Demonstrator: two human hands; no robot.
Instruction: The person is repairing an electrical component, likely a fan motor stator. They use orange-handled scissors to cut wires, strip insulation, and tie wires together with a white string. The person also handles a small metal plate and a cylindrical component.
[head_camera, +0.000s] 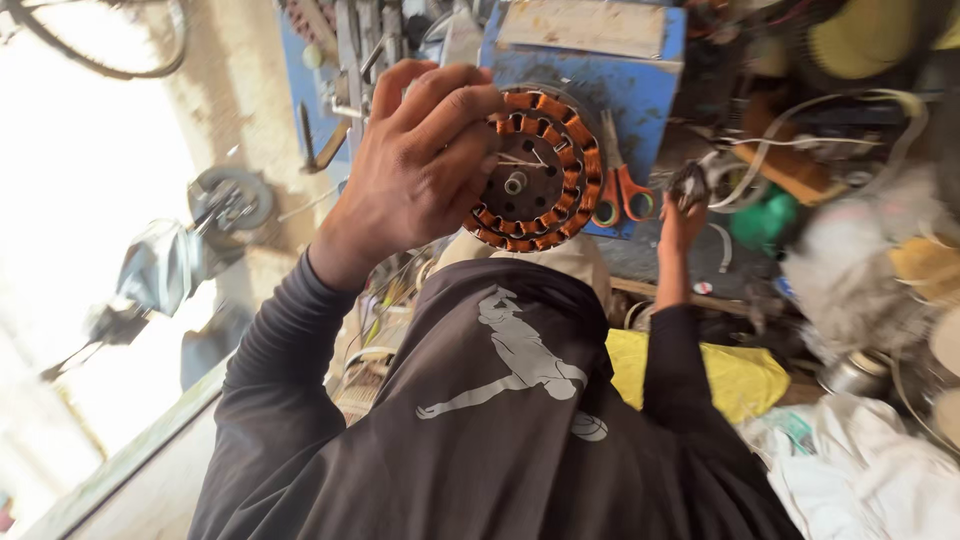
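Stator (540, 170) gripped at rim by left hand (420, 160); prob heavy, stiff, fragile copper windings. Right hand (688, 205) beside scissors (618, 190), closed on small dark object.

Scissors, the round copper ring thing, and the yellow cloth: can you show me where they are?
Scissors (622, 195): head view, on the orange handles.
Copper-wound ring (578, 140): head view, on its right rim of orange coils.
Yellow cloth (745, 380): head view, on the bare yellow part right of the sleeve.
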